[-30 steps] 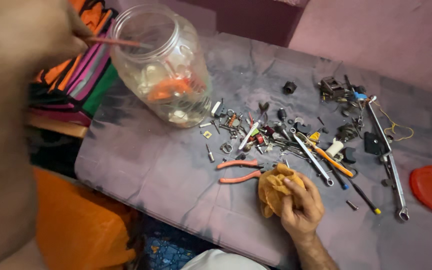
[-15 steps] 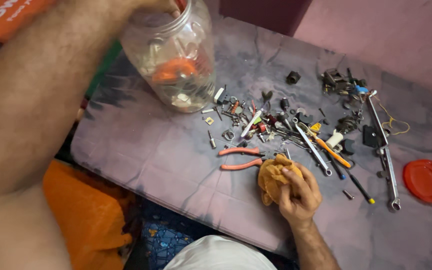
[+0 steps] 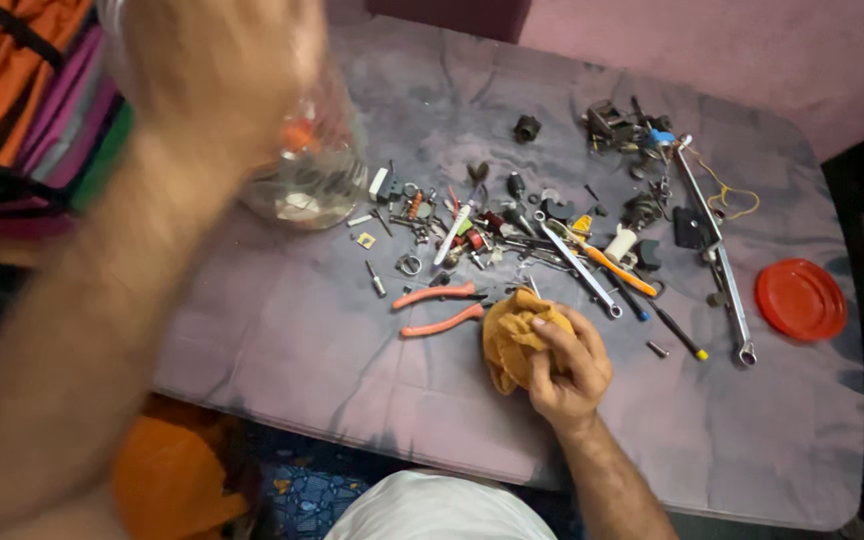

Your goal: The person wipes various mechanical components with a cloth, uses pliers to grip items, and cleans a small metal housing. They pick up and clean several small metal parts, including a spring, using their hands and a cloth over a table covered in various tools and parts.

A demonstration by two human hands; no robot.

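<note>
My left hand [image 3: 214,75] is blurred at the top left and lies over the top of a clear glass jar [image 3: 320,172], apparently gripping it. The jar stands on the grey table [image 3: 282,340] and has small parts and something orange inside. My right hand [image 3: 570,368] rests on the table near its front edge, with its fingers closed on a bunched orange cloth [image 3: 510,335]. Just left of the cloth lie orange-handled pliers [image 3: 440,308].
A heap of small tools, screwdrivers and metal parts [image 3: 517,228] fills the table's middle. A long wrench [image 3: 720,255] and a red lid [image 3: 800,298] lie at the right. Striped orange fabric [image 3: 27,105] is at the left, beyond the table's edge.
My left arm has swung across the view and my left hand now covers the jar's top. The view has shifted a little. My right hand stays on the orange cloth.
</note>
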